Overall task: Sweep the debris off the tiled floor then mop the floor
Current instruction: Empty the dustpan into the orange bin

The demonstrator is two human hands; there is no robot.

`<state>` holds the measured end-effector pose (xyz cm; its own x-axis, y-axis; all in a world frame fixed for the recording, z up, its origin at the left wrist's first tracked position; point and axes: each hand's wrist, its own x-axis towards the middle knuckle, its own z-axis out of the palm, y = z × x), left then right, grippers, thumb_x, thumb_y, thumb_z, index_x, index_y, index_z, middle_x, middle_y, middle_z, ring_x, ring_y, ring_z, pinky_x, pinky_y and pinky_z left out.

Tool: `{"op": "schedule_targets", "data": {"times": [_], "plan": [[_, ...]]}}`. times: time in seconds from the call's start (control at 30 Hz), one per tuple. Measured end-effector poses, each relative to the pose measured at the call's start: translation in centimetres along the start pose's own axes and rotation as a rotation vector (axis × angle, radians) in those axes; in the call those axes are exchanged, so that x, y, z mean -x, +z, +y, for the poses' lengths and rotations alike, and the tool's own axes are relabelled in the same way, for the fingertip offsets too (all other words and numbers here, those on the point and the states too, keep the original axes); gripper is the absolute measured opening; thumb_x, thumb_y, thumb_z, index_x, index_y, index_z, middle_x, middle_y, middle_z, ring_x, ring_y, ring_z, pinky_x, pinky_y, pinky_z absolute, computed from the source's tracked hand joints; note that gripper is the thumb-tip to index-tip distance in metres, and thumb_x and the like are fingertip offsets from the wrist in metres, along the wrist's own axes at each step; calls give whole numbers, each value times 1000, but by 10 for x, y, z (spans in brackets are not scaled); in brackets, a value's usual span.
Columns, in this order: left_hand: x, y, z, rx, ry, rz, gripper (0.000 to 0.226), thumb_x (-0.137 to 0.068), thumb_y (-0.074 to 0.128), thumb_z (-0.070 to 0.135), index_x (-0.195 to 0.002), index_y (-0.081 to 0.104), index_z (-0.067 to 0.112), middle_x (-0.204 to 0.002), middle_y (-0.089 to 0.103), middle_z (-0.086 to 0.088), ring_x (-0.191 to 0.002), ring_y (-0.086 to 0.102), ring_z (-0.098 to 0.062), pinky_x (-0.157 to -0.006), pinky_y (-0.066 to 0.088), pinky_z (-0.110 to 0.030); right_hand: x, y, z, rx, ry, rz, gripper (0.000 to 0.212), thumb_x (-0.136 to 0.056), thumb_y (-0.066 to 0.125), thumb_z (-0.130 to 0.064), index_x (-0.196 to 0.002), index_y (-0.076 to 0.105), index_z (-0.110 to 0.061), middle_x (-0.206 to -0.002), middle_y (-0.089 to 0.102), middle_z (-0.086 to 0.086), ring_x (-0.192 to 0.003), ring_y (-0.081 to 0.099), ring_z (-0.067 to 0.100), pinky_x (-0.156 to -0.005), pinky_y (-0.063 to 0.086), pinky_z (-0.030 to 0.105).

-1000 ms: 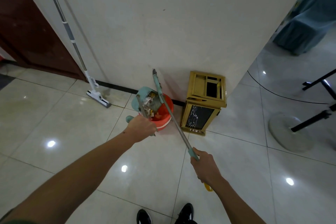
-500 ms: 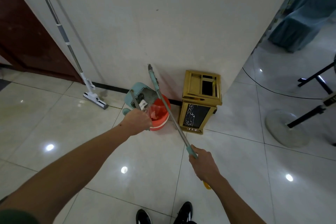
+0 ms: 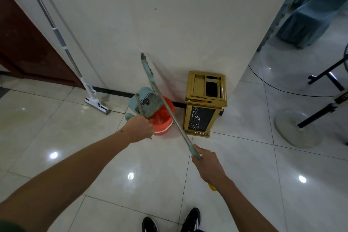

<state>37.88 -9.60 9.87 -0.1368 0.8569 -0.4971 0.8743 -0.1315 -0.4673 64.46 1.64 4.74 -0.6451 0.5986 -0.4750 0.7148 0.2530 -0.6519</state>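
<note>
My left hand (image 3: 140, 128) clamps teal plastic dustpan (image 3: 148, 104), tipped over orange round bucket (image 3: 163, 118), frame centre; right hand (image 3: 208, 164) grips steel-shafted broom (image 3: 166, 108); risk: overtilt scatters debris

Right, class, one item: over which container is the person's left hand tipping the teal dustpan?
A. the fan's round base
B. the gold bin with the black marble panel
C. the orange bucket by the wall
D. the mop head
C: the left hand tilts the teal dustpan directly over the orange bucket; the gold bin stands apart beside it.
</note>
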Motion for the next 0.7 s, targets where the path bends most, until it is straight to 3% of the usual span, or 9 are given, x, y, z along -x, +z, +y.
{"op": "schedule_targets", "data": {"times": [0.17,0.43,0.6,0.7], "plan": [[-1,-5,4,-22,12,-29,4,-94,66,15,-91,69,15,-71,59,0,-61,56,-20,-60,45,-31,-15,1,4,-80,-1,-28,49,-102,53,-29,-150,41,-30,-86,64,7,-61,51,13,-54,49,23],[-7,-14,11,-74,87,-34,9,-95,66,17,-87,69,19,-73,62,3,-62,49,-18,-63,42,-31,-25,9,4,-194,-42,-54,48,-102,54,-29,-147,43,-37,-72,54,2,-53,41,10,-50,44,25],[-13,-17,16,-78,103,-37,14,-94,67,16,-81,61,17,-70,55,1,-63,51,-19,-64,48,-33,-38,8,5,-154,-14,-84,49,-102,54,-30,-149,42,-35,-78,58,2,-58,45,11,-52,45,24],[-15,-21,11,-86,114,-37,11,-94,68,17,-84,63,19,-75,64,1,-68,62,-20,-65,51,-33,-42,6,5,-98,-25,-90,49,-102,53,-32,-150,43,-32,-89,62,4,-60,50,11,-54,47,25]]}}
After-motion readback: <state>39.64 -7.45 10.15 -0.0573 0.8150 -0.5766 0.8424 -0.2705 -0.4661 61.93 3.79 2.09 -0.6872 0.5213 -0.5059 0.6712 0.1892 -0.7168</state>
